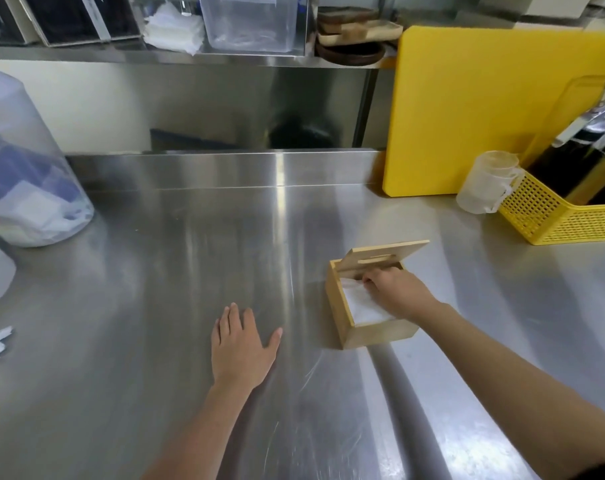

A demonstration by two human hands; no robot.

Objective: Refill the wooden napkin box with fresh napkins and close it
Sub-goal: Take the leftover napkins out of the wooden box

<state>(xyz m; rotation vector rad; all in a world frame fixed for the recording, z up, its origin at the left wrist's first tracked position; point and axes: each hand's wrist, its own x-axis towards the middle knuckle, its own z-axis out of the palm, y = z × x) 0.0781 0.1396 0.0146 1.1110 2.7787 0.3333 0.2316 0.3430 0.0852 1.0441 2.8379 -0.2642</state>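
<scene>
1. The napkin box (370, 306) stands on the counter (190, 254), right of centre, its lid (385, 253) tilted up at the far side.
2. Napkins (361, 306) lie inside it — the right hand (398, 292) rests on them.
3. The left hand (240, 344) lies flat on the counter, left of the box (well apart).
4. Behind and to the right: a cutting board (484, 109) leaning upright, a jug (484, 181) before it, a basket (564, 213) just beside the jug.

Wooden napkin box (370, 327) on steel counter, slotted lid (384, 255) tilted open, white napkins (361, 304) inside.
</scene>
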